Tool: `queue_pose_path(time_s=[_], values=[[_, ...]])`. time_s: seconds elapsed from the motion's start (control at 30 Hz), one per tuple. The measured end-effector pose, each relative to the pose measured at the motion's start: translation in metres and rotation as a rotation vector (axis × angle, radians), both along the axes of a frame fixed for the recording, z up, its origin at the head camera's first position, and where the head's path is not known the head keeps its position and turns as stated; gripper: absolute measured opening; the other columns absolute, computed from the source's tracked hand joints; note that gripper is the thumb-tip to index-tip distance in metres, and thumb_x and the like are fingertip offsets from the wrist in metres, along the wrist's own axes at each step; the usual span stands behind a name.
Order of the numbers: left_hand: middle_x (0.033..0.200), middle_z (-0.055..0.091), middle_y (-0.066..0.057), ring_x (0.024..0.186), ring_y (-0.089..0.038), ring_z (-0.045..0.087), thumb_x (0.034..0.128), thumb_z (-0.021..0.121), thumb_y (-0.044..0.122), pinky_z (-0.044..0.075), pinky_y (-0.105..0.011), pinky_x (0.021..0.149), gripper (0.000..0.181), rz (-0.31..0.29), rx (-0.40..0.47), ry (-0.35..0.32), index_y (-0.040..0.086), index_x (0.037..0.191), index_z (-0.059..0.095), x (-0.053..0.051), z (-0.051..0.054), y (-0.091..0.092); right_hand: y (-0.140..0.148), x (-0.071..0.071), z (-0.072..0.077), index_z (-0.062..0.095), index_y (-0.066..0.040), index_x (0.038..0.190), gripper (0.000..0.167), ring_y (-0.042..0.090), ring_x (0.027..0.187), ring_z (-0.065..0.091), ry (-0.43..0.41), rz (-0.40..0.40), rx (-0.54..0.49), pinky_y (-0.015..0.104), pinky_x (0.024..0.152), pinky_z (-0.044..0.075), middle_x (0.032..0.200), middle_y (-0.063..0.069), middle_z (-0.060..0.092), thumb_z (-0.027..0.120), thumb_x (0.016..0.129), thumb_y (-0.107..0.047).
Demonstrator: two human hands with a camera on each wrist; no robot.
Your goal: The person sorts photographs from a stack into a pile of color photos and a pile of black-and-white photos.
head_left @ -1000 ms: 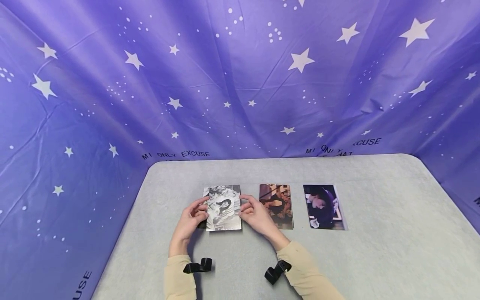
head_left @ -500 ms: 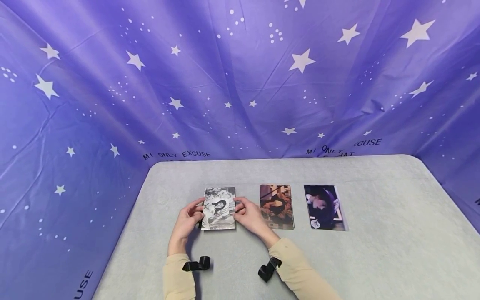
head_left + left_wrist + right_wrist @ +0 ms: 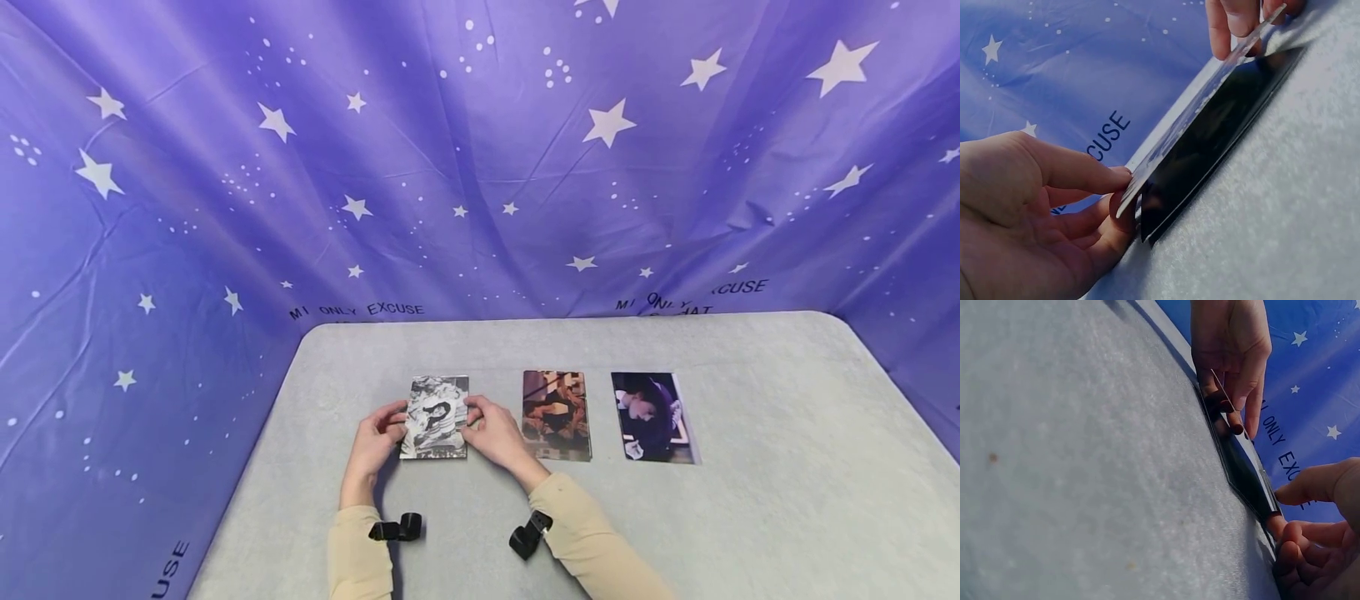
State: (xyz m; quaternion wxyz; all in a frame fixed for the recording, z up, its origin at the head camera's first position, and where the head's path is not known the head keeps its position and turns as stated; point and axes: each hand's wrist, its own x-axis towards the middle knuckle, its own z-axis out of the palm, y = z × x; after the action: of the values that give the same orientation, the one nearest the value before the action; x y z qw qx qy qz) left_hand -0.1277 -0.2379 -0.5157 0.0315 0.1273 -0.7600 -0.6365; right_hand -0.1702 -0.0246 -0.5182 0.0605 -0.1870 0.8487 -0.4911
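Carefully, a person in beige sleeves [image 3: 360,554] pinched a black-and-white print [image 3: 436,421] by its opposite edges above a pale grey bench [image 3: 787,433], left of the middle as the head camera saw it. The left hand [image 3: 372,446] gripped the left edge between thumb and fingers, and the right hand [image 3: 497,433] did the same along the right edge. The left wrist view showed a dark, glossy print [image 3: 1210,140] directly beneath, lying on the bench, with a narrow gap between the two at the near side. Just beyond the right hand lay a brown print [image 3: 557,417], apparently the top of a small stack with edges slightly out of line. Farther right, well apart from the held print, a purple-black print [image 3: 651,417] rested flat, a pale strip along its right edge. Black bands circled both wrists, the left band [image 3: 384,531] in plain view. Behind the bench hung a violet curtain [image 3: 450,167] scattered with white stars and printed lettering.
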Motion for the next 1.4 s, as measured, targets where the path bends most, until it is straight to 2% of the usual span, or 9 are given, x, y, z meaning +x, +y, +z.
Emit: queue_pose_path(time_s=[0.37,0.63,0.8,0.93,1.03,1.23,1.3,1.4], values=[[0.104,0.062,-0.028,0.077,-0.011,0.054,0.0797,0.054,-0.018,0.045,-0.016,0.067,0.044,0.028,-0.057,0.026,-0.016,0.124,0.054,-0.002,0.002,0.003,-0.003,-0.002,-0.002,0.061,-0.002,0.12,0.046,0.002,0.058,0.047,0.042,-0.012,0.095,0.025,0.059,0.041,0.08,-0.004,0.062,0.069,0.075,-0.011],[0.101,0.063,-0.028,0.079,-0.018,0.059,0.0777,0.054,-0.018,0.046,-0.015,0.067,0.043,0.063,-0.1,0.056,-0.015,0.12,0.057,0.0,0.002,0.003,-0.002,0.0,-0.003,0.062,-0.003,0.12,0.047,0.006,0.062,0.047,0.076,-0.005,0.126,0.028,0.063,0.043,0.078,-0.006,0.059,0.071,0.075,-0.012],[0.101,0.064,-0.026,0.078,-0.014,0.058,0.0789,0.054,-0.017,0.046,-0.016,0.067,0.042,0.075,-0.109,0.043,-0.013,0.12,0.057,0.002,0.002,0.003,0.001,0.002,-0.002,0.062,-0.001,0.12,0.045,0.003,0.058,0.043,0.081,0.018,0.07,0.026,0.061,0.041,0.078,-0.002,0.059,0.07,0.077,-0.009],[0.103,0.062,-0.027,0.075,-0.01,0.055,0.0812,0.054,-0.017,0.045,-0.017,0.061,0.041,0.067,-0.096,0.025,-0.014,0.122,0.055,0.005,0.004,0.003,0.005,0.005,-0.002,0.061,0.001,0.121,0.043,0.001,0.055,0.044,0.032,0.036,-0.026,0.023,0.057,0.039,0.079,-0.001,0.06,0.07,0.079,-0.006],[0.104,0.062,-0.03,0.076,-0.012,0.056,0.0825,0.055,-0.016,0.045,-0.017,0.061,0.04,0.058,-0.077,0.025,-0.015,0.122,0.055,0.006,0.011,0.006,0.01,0.007,-0.001,0.06,0.002,0.12,0.041,0.0,0.055,0.045,0.006,0.037,-0.085,0.021,0.054,0.039,0.078,-0.002,0.059,0.067,0.08,-0.003],[0.103,0.059,-0.037,0.079,-0.023,0.059,0.0834,0.053,-0.017,0.047,-0.018,0.066,0.037,0.015,-0.088,0.039,-0.019,0.121,0.053,0.013,0.045,0.025,0.019,0.009,0.003,0.064,0.002,0.113,0.033,0.001,0.056,0.047,0.019,-0.003,-0.146,0.021,0.055,0.039,0.076,-0.003,0.059,0.061,0.08,0.0],[0.101,0.061,-0.034,0.077,-0.02,0.059,0.0833,0.053,-0.016,0.046,-0.018,0.067,0.038,0.005,-0.087,0.048,-0.017,0.121,0.053,0.01,0.038,0.026,0.022,0.009,0.004,0.064,0.002,0.112,0.031,0.002,0.057,0.048,0.015,-0.019,-0.161,0.021,0.055,0.039,0.076,-0.003,0.059,0.061,0.081,0.0],[0.1,0.063,-0.028,0.076,-0.015,0.059,0.0826,0.054,-0.015,0.048,-0.019,0.067,0.04,-0.01,-0.063,0.06,-0.014,0.123,0.054,0.004,0.021,0.025,0.028,0.009,0.006,0.064,0.003,0.112,0.031,0.002,0.057,0.048,0.007,-0.04,-0.177,0.02,0.055,0.039,0.077,-0.002,0.059,0.062,0.081,0.001]])
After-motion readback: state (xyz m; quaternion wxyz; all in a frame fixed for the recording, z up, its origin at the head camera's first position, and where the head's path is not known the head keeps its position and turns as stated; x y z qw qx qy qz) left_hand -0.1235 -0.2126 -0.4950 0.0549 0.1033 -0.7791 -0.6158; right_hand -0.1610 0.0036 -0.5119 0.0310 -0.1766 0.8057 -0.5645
